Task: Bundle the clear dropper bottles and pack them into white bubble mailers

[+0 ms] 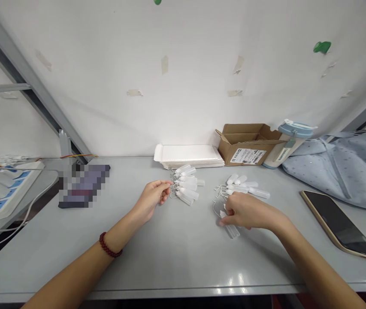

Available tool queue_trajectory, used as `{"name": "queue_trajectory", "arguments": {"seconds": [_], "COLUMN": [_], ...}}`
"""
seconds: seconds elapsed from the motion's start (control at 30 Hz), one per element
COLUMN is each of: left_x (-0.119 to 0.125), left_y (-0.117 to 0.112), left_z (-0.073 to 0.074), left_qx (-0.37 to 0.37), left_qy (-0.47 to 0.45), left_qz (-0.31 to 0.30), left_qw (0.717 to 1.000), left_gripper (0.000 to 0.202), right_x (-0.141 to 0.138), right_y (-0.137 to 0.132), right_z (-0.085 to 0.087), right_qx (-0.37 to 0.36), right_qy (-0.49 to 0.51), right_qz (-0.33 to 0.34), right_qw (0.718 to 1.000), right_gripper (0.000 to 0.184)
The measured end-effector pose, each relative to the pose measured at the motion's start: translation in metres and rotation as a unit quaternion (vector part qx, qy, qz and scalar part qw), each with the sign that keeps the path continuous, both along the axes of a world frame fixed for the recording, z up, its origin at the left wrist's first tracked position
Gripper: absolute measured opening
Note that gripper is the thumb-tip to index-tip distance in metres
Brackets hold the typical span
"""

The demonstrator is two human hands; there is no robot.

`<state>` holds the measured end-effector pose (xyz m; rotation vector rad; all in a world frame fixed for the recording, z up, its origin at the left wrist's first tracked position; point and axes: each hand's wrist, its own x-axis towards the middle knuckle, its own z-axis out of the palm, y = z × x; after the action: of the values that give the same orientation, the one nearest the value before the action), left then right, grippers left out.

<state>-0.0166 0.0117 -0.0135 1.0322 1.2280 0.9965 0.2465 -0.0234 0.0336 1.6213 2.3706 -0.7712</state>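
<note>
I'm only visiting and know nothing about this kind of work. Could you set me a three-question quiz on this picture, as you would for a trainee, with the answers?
1. Which wrist wears the dark red bracelet?
2. True or false: translucent tubes lie close to both the left hand and the right hand.
3. What stands just right of the cardboard box?
a) a power strip
b) a blue-lidded bottle
c) a white stack

Key:
1. The left.
2. True.
3. b
</note>
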Motion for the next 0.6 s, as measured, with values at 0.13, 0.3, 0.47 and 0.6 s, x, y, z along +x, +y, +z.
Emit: {"name": "queue_trajectory", "arguments": {"seconds": [0.13,0.3,0.47,0.6], "left_x": [0.002,0.01,0.017,0.019], "left_y": [-0.002,-0.012,-0.022,-0.027], "left_z": [0.002,0.009,0.012,0.014], "left_qx": [0.012,0.1,0.142,0.139], "left_qy": [0.013,0.106,0.133,0.135], "left_qz": [0.007,-0.034,-0.134,-0.182], "left_qw": [1.0,0.989,0.972,0.964], "left_gripper": [0.025,0.023,0.029,0.033], "right_x": [-0.005,-0.014,-0.018,-0.024], "right_y": [-0.002,-0.003,-0.004,-0.005], "right_z": [-0.003,0.0,0.001,-0.008], "right_qx": [0.028,0.151,0.201,0.21], "right_qy": [0.006,0.065,0.133,0.146], "right_qz": [0.044,0.059,0.038,0.064], "right_qw": [0.999,0.985,0.97,0.964], "right_gripper": [0.042,0.03,0.028,0.026]}}
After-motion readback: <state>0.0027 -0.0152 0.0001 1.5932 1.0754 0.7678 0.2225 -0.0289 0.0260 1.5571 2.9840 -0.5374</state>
